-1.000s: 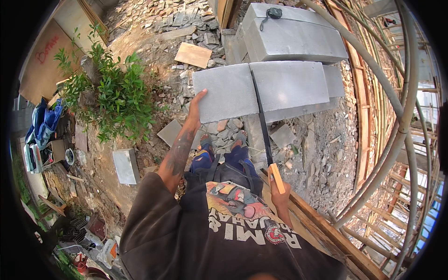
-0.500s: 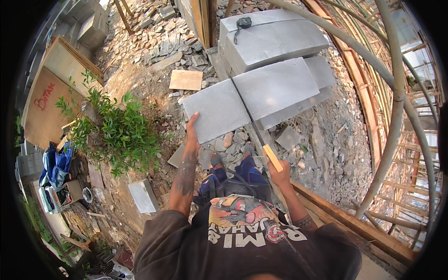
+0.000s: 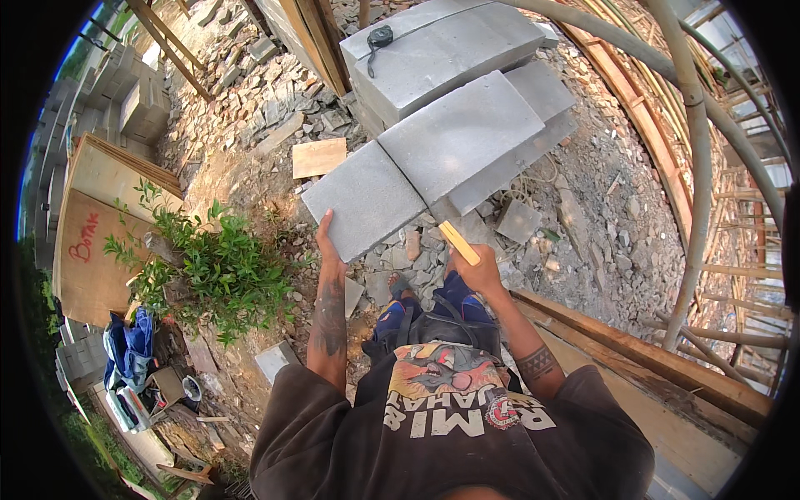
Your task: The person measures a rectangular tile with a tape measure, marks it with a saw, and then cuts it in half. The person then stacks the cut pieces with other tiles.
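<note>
A grey lightweight block (image 3: pixel 365 198) juts out at the left end of a larger grey block (image 3: pixel 467 137), with a straight dark cut line between them. My left hand (image 3: pixel 329 240) holds the smaller block by its near left corner, thumb on top and the other fingers hidden beneath. My right hand (image 3: pixel 481 271) is closed around the yellow wooden handle of a saw (image 3: pixel 458 242). The handle is close to the near end of the cut line. Its blade is hardly visible, seemingly down in the cut.
More grey blocks (image 3: pixel 454 54) are stacked behind, with a black corded tool (image 3: pixel 380 37) on top. Rubble surrounds my feet. A leafy shrub (image 3: pixel 221 262) and plywood sheets (image 3: pixel 100 250) stand left. Bamboo poles (image 3: pixel 696 158) and timber beams (image 3: pixel 650 354) border the right.
My right hand has pushed the saw forward, bringing the handle up to the blocks and hiding the blade stretch seen before. The left hand keeps its hold. The view has shifted slightly.
</note>
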Motion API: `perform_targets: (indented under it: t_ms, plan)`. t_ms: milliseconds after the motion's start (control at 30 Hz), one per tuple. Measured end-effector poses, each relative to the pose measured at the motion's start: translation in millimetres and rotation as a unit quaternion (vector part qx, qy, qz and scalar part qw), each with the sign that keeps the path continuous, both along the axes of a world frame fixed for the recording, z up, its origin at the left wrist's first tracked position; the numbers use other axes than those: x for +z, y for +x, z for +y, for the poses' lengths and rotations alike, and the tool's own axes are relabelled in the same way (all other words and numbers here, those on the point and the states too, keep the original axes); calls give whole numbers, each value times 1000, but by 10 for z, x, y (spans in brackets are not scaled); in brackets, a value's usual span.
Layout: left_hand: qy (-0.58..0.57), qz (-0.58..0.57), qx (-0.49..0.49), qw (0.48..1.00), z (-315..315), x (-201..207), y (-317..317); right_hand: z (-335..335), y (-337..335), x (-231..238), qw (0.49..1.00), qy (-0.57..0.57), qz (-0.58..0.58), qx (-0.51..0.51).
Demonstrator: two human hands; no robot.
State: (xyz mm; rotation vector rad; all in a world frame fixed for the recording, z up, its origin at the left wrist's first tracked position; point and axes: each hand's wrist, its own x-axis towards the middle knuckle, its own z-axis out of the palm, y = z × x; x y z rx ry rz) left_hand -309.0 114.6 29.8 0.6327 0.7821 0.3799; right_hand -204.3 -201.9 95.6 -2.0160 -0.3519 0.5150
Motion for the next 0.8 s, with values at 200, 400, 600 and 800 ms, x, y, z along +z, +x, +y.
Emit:
perform_targets:
  t_ms: [200, 400, 600, 800]
  plan:
    - [16, 21, 14, 1000, 24, -96, -61, -1050, -612, 432, 997, -63, -26, 43]
    - [30, 16, 5, 999, 14, -77, 73, -130, 18, -117, 999, -1, -37, 32]
    - [14, 18, 16, 1000, 62, 12, -16, -717, -486, 303, 999, -18, -21, 35]
    - [42, 45, 23, 998, 56, -152, 14, -948, -575, 532, 998, -65, 18, 11]
